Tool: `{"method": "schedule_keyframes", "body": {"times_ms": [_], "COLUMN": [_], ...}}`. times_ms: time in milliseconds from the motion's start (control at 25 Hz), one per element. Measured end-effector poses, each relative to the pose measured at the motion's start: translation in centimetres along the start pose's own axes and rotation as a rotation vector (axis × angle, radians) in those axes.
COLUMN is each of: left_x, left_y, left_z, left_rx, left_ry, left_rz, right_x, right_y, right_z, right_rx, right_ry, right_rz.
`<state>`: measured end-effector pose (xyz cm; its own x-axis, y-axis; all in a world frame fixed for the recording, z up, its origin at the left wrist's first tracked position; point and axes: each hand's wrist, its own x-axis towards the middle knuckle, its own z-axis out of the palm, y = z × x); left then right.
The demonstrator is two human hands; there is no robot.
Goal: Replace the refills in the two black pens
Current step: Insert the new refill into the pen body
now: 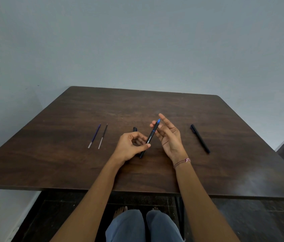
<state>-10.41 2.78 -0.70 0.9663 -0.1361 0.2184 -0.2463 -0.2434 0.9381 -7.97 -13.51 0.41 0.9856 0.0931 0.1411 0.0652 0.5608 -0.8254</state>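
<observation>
Above table (68,165), pen (150,137) tip angled far-right

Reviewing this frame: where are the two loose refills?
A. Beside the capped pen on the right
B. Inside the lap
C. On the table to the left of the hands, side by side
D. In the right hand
C: the blue refill and the black refill lie side by side on the table, left of the left hand.

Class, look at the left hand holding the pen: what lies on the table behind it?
A black cap lies behind the left hand. Only its far end shows; the fingers cover the rest.
</observation>
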Motion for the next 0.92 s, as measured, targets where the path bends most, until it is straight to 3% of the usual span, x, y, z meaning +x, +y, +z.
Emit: {"method": "schedule_keyframes", "body": {"times_ms": [720,920], "left_x": [-0.18,-0.09], "left_y": [0.14,0.08], "left_z": [0.02,0.02], "left_rx": [-0.005,-0.001], "left_ry": [-0.014,-0.01], "left_rz": [-0.01,0.006], "right_x": [0.21,0.09], "right_y": [0.2,-0.01], "right_z": [0.27,0.26], "right_rx": [-0.012,0.047], "right_ry": [0.033,-0.061], "right_rz": [0.109,0.122]}}
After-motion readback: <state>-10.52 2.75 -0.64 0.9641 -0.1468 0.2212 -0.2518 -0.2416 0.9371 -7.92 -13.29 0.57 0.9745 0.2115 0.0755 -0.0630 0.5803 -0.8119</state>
